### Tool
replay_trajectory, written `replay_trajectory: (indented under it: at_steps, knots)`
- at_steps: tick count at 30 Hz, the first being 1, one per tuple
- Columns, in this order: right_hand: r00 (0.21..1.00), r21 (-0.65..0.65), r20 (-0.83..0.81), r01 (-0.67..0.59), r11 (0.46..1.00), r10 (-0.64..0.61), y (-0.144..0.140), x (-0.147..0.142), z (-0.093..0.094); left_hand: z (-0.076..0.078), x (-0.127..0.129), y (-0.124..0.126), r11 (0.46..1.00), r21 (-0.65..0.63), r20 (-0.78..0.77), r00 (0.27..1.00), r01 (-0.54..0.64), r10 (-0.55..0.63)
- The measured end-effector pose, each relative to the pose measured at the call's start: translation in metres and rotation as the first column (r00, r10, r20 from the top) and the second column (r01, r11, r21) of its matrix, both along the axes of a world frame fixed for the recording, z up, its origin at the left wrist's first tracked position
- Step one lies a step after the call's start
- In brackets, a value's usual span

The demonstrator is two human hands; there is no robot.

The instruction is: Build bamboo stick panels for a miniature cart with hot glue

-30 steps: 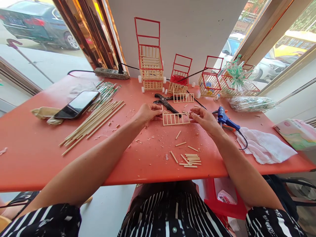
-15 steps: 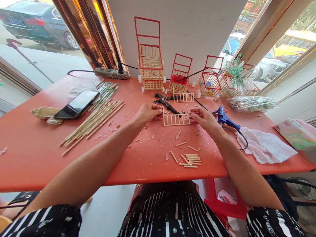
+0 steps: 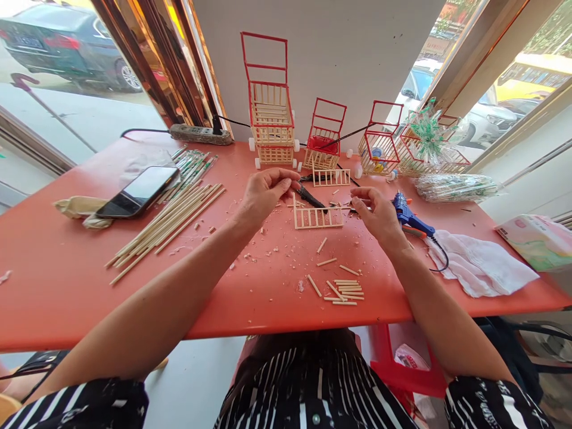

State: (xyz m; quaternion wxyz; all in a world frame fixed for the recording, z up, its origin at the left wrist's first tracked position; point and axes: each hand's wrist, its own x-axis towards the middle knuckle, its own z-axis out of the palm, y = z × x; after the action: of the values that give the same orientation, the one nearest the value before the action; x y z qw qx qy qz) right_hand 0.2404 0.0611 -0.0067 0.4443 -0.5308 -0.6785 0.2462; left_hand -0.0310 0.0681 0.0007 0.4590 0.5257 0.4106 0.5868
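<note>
A small ladder-like frame of pale wooden sticks [image 3: 318,226] lies on the red table, one longer stick rising at its left corner. Above that corner, my left hand [image 3: 271,186] has its fingers bent and thumb apart, over the black-handled tool [image 3: 313,199]; the hand hides part of the tool, and I cannot tell whether they touch. My right hand [image 3: 378,213] is beside the frame's right end, thumb and forefinger parted near the tip of its upper stick. A second ladder-like piece [image 3: 331,177] lies just behind the tool.
Miniature stick carts [image 3: 271,113] with red handles line the back. A blue glue gun [image 3: 409,217] and white cloth [image 3: 482,265] lie right. Long sticks [image 3: 167,232] and a phone [image 3: 138,190] are at left. Short cut sticks [image 3: 349,289] lie in front.
My left hand has left the frame's left end and moved up over the black-handled tool. My right hand has drawn slightly right. The frame stays in nearly the same place.
</note>
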Motion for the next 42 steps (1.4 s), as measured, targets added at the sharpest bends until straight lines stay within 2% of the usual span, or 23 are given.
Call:
replay_trajectory:
  at_steps: [3,6,9,11,14,18,23,27,30,32,38,42]
  knots:
    - [0.998,0.136,0.056,-0.037,0.99,0.03,-0.012,-0.01,0.009,0.006,0.014,-0.017,0.977,0.09,0.065,0.978,0.192,-0.198]
    - [0.988,0.152,0.102,-0.132,0.98,0.118,-0.024,-0.023,0.014,0.006,0.027,-0.031,0.95,0.179,0.013,0.965,0.257,-0.264]
    - [0.973,0.116,0.11,-0.217,0.969,0.204,-0.034,-0.034,0.014,0.004,0.034,-0.039,0.937,0.216,-0.081,0.962,0.274,-0.262]
    - [0.97,0.09,0.105,-0.228,0.97,0.218,-0.038,-0.038,0.013,0.002,0.035,-0.043,0.944,0.21,-0.146,0.963,0.254,-0.227]
    - [0.975,0.095,0.131,-0.193,0.977,0.18,-0.041,-0.039,0.013,0.0,0.037,-0.048,0.949,0.21,-0.214,0.958,0.237,-0.192]
    - [0.97,0.167,0.219,-0.145,0.975,0.107,-0.042,-0.035,0.014,-0.001,0.04,-0.05,0.952,0.177,-0.22,0.953,0.25,-0.21]
    - [0.91,0.233,0.414,-0.144,0.962,0.036,-0.045,-0.034,0.011,-0.002,0.044,-0.052,0.952,0.16,-0.209,0.951,0.261,-0.226]
    - [0.89,0.234,0.456,-0.12,0.965,0.001,-0.045,-0.033,0.011,-0.004,0.046,-0.053,0.944,0.18,-0.171,0.954,0.278,-0.248]
    - [0.913,0.218,0.406,-0.054,0.974,-0.041,-0.039,-0.028,0.012,-0.002,0.046,-0.054,0.931,0.214,-0.167,0.95,0.295,-0.262]
    - [0.932,0.199,0.36,-0.026,0.98,-0.048,-0.036,-0.024,0.013,-0.002,0.045,-0.053,0.934,0.187,-0.151,0.948,0.306,-0.28]
    - [0.957,0.119,0.267,-0.149,0.982,0.113,-0.041,-0.027,0.022,-0.006,0.041,-0.047,0.923,0.144,0.069,0.927,0.356,-0.368]
    - [0.942,0.037,0.198,-0.285,0.958,0.272,-0.048,-0.034,0.023,-0.005,0.041,-0.046,0.916,0.039,0.218,0.891,0.399,-0.397]
